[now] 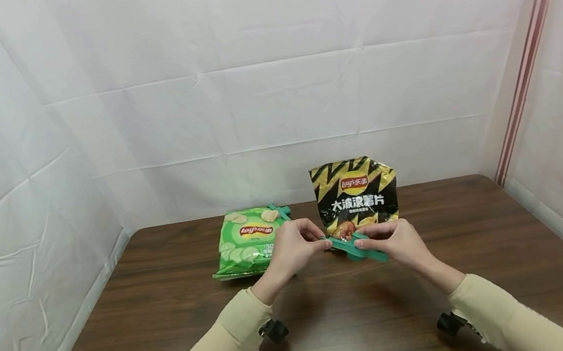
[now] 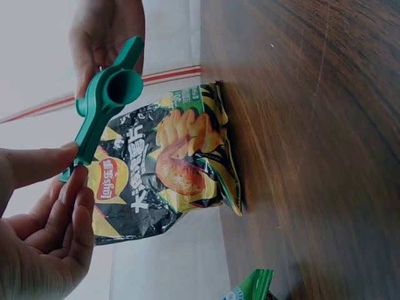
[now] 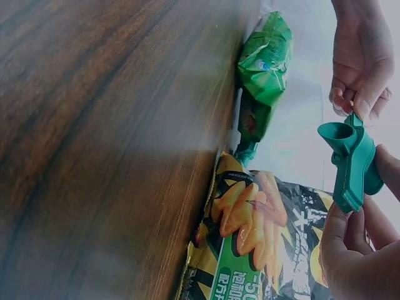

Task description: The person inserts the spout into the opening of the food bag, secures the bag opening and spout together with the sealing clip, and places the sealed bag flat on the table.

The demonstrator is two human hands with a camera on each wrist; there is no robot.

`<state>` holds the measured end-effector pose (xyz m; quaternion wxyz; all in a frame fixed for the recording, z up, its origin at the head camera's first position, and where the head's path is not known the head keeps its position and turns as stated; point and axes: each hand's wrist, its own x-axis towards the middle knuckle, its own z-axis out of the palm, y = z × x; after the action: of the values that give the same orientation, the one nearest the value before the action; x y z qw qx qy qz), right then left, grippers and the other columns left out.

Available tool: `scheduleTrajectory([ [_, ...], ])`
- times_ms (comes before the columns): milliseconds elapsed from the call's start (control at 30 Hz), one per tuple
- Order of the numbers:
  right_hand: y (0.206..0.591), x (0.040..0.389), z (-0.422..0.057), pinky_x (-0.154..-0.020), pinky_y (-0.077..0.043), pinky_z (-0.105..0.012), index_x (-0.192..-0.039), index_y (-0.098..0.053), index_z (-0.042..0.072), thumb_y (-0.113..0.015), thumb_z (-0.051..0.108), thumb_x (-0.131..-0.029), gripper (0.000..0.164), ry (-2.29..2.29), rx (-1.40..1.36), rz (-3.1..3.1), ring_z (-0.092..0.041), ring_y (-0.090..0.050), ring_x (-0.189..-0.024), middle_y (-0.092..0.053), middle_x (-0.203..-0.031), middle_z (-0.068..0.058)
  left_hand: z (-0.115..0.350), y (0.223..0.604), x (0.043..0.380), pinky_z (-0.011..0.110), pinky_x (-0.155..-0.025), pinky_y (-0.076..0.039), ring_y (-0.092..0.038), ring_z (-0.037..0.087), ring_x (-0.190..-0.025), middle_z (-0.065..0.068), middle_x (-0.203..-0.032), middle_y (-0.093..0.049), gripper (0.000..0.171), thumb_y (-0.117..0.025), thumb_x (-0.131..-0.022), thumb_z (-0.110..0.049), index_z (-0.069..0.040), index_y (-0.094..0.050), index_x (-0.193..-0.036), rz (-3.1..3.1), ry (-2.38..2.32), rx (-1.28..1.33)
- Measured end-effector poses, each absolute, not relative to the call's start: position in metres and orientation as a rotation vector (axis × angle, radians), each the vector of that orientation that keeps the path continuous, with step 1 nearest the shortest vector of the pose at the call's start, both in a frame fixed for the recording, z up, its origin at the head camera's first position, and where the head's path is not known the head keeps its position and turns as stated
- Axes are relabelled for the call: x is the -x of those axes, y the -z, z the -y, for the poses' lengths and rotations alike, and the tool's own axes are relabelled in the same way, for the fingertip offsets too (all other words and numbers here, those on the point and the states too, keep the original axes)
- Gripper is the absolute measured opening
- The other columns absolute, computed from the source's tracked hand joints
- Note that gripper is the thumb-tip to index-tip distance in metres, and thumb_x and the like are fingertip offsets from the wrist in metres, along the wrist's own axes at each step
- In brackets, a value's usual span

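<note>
Above tabletop, green clip between pinching hands, long axis crosswise, right end lower

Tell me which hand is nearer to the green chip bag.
The left. In the head view, the left hand overlaps the right edge of the green chip bag; the right hand is farther right, in front of the black bag.
</note>
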<state>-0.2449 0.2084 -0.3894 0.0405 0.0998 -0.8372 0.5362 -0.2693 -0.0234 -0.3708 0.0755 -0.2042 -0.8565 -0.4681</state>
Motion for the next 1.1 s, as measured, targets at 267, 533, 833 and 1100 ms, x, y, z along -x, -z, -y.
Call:
scheduleTrajectory([
  [267,0.395,0.251,-0.208,-0.069,-0.052,-0.028,-0.101,-0.076,0.016,-0.078,0.043,-0.075,0.038,-1.622,-0.282,2.560,-0.014,-0.064,-0.081,-0.073,-0.100,-0.007,0.026,0.373,0.268,0.024,-0.055,-0.047,-0.058,0.009,-0.060,-0.001,-0.067,-0.065,0.013,-0.081,-0.074,-0.015,-0.012,-0.068,-0.074,2.511,1.398,0.677],
  [533,0.393,0.245,-0.203,-0.067,-0.051,-0.029,-0.100,-0.076,0.017,-0.078,0.044,-0.075,0.037,-1.596,-0.263,2.584,-0.015,-0.062,-0.080,-0.073,-0.097,-0.006,0.034,0.375,0.268,0.023,-0.055,-0.046,-0.057,0.009,-0.059,-0.001,-0.067,-0.064,0.014,-0.081,-0.073,-0.014,-0.013,-0.068,-0.073,2.522,1.438,0.742],
  [833,0.393,0.244,-0.199,-0.066,-0.051,-0.030,-0.100,-0.077,0.017,-0.079,0.046,-0.073,0.040,-1.578,-0.213,2.596,-0.016,-0.061,-0.080,-0.073,-0.096,-0.006,0.039,0.374,0.265,0.024,-0.055,-0.048,-0.060,0.011,-0.060,-0.002,-0.069,-0.067,0.009,-0.079,-0.076,-0.014,-0.014,-0.070,-0.075,2.535,1.486,0.847],
  [1100,0.393,0.243,-0.197,-0.066,-0.051,-0.030,-0.099,-0.077,0.018,-0.080,0.046,-0.072,0.039,-1.571,-0.216,2.612,-0.016,-0.061,-0.080,-0.073,-0.093,-0.005,0.042,0.375,0.264,0.024,-0.059,-0.050,-0.063,0.012,-0.064,-0.002,-0.072,-0.070,0.007,-0.077,-0.077,-0.010,-0.015,-0.073,-0.076,2.542,1.514,0.918],
])
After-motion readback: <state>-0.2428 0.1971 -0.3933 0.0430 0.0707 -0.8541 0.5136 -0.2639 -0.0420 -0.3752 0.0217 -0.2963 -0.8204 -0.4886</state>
